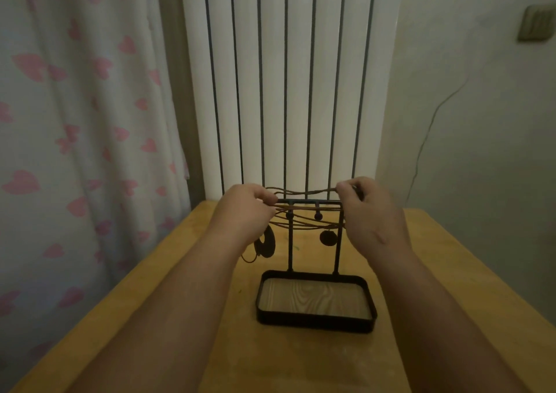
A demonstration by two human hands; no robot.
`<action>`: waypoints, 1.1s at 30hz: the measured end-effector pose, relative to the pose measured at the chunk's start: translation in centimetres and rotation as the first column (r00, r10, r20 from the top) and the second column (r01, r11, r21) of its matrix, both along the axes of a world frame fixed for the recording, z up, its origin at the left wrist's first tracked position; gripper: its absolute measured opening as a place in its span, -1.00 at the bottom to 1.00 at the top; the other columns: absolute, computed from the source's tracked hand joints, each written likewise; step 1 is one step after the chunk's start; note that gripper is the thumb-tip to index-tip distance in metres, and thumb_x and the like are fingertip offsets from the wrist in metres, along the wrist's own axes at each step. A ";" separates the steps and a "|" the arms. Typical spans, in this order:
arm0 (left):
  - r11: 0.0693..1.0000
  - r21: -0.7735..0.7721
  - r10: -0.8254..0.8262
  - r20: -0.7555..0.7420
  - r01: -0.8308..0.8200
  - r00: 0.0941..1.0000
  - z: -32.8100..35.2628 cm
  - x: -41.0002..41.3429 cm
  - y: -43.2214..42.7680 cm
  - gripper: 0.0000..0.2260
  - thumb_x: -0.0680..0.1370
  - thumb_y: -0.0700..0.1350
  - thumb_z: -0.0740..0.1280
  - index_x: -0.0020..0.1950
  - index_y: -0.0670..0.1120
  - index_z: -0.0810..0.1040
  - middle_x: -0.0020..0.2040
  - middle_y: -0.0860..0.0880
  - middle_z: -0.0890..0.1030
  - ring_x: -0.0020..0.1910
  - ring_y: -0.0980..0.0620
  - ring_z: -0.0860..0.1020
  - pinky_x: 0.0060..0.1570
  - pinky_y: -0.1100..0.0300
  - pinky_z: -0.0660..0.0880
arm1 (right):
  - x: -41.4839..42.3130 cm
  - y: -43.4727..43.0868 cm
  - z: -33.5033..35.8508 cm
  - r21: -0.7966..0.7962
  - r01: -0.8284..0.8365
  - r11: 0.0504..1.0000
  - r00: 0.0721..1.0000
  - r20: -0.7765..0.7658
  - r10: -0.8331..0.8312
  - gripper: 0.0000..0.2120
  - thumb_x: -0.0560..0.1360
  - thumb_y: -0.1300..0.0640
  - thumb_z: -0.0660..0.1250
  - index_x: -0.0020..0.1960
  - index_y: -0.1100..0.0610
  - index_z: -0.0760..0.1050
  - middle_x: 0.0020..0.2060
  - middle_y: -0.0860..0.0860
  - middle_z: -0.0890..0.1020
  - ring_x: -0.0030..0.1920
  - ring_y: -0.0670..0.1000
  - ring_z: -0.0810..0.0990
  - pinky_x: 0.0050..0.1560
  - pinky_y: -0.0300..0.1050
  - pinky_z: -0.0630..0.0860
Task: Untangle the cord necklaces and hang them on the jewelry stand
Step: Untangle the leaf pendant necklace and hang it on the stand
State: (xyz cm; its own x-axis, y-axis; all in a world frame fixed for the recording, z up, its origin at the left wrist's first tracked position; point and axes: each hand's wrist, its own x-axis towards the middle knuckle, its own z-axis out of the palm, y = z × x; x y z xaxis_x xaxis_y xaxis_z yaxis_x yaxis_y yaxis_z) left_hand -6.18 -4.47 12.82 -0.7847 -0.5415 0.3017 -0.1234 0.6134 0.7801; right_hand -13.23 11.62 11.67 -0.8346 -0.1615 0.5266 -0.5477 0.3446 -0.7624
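Left hand (245, 212) pinching thin brown cord necklaces (304, 194), stretched above top bar of black metal jewelry stand (313, 204) on table; right hand (368, 215) pinching other end; cords likely light, limp, snag-prone; best gripped near ends, dark round pendants (328, 238) dangling free

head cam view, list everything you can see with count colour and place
jewelry stand: one, black metal, on the table at centre, top bar between the hands
stand tray: one, black rim with a wood-grain floor, at the stand's foot
cord necklaces: several strands, count unclear, brown, stretched between both hands at the top bar
pendants: one dark ring below the left hand, one dark disc right of centre
table: one, yellowish wood, under everything
curtain: one, white with pink hearts, left
radiator: one, white vertical panels, behind the table
wall plate: one, pale, upper right wall
left hand: shut on cords
right hand: shut on cords
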 end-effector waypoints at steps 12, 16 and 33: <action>0.986 -0.163 0.037 -0.033 -0.041 0.999 -2.0 -0.6 -0.2 -0.85 0.60 -0.17 0.29 0.10 0.01 0.60 0.24 0.02 0.56 0.16 0.02 0.52 -0.04 0.23 0.43 | -2.5 1.9 -0.1 0.258 0.262 0.930 0.960 -0.171 -0.223 -0.78 0.65 0.01 0.16 0.14 -0.01 0.56 -0.06 -0.03 0.55 -0.10 -0.01 0.50 -0.18 -0.06 0.44; 0.980 -0.180 0.064 -0.080 -0.078 0.995 -2.4 -0.8 -0.1 -0.89 0.63 -0.19 0.24 0.08 0.00 0.51 0.14 0.02 0.57 0.02 0.11 0.50 -0.17 0.29 0.42 | -3.1 2.0 -0.7 0.277 0.258 0.926 0.964 -0.143 -0.226 -0.79 0.65 0.02 0.16 0.15 -0.02 0.56 0.04 0.00 0.53 -0.06 -0.01 0.48 -0.14 -0.07 0.41; 0.975 -0.186 0.105 -0.101 -0.122 0.989 -3.0 -1.2 -0.2 -0.79 0.61 -0.18 0.26 0.20 -0.02 0.59 0.07 -0.01 0.59 -0.08 0.05 0.56 -0.31 0.34 0.41 | -3.4 3.7 -1.8 -0.348 0.054 0.936 0.919 0.384 0.089 -0.79 0.61 0.00 0.26 0.13 0.07 0.57 -0.05 0.06 0.58 -0.10 0.02 0.51 -0.22 -0.14 0.44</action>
